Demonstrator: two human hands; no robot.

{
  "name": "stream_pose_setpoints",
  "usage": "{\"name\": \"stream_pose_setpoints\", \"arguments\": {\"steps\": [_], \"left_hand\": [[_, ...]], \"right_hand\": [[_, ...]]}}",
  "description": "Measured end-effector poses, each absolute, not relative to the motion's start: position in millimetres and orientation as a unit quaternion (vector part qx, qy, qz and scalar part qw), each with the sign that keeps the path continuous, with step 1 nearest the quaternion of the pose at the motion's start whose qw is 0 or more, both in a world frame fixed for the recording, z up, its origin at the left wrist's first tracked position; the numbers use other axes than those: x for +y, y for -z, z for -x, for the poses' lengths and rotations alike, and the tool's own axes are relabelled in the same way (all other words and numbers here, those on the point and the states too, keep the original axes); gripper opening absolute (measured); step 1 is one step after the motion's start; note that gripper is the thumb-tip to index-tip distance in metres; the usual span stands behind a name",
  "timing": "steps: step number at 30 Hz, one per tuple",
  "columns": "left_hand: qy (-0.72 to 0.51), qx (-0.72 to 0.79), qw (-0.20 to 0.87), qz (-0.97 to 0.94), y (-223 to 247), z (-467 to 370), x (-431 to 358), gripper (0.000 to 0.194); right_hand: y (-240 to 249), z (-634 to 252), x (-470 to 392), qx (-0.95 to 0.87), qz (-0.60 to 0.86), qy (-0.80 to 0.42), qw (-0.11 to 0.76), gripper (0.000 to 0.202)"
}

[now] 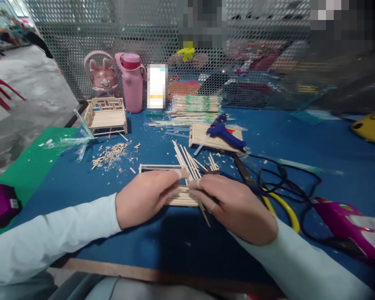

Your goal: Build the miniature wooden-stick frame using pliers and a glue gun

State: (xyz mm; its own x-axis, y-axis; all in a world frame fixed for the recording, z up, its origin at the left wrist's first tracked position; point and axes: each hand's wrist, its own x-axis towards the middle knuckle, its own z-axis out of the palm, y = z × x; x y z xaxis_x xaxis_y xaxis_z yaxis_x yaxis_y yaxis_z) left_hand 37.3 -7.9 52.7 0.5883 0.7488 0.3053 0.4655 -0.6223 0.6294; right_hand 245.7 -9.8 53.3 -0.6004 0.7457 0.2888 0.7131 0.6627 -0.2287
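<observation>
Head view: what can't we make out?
All in the head view:
Stick frame: partly covered by the left hand and right hand.
Upright screen: content pixelated.
Purple object at left: cut off by the left edge.
Yellow object at right: cut off by the right edge.

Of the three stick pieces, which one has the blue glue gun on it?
The low piece beyond the right hand carries the gun; the railed piece at left and the near frame do not.
</observation>
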Motion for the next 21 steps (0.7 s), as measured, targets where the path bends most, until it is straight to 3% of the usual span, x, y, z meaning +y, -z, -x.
{"name": "stream_pose_setpoints", "arguments": {"steps": [4,6,11,16,21], "left_hand": [[-0.417,0.473,0.224,-0.743,-48,-11,3,0.022],[-0.457,0.559,0.292,-0.627,-38,2,11,0.018],[-0.375,0.568,0.570,-0.460,-15,15,17,0.033],[-0.339,0.516,0.650,-0.443,-18,11,8,0.054],[-0.325,0.511,0.683,-0.408,-16,10,9,0.061]], "right_hand": [[-41,-252,-2,-0.859,0.452,-0.074,0.229,0.017],[-37,-256,1,-0.851,0.454,-0.094,0.245,0.017],[-32,-259,6,-0.849,0.449,-0.151,0.237,0.020],[-29,-253,11,-0.842,0.458,-0.171,0.229,0.017],[-29,-251,15,-0.840,0.468,-0.182,0.207,0.017]]}}
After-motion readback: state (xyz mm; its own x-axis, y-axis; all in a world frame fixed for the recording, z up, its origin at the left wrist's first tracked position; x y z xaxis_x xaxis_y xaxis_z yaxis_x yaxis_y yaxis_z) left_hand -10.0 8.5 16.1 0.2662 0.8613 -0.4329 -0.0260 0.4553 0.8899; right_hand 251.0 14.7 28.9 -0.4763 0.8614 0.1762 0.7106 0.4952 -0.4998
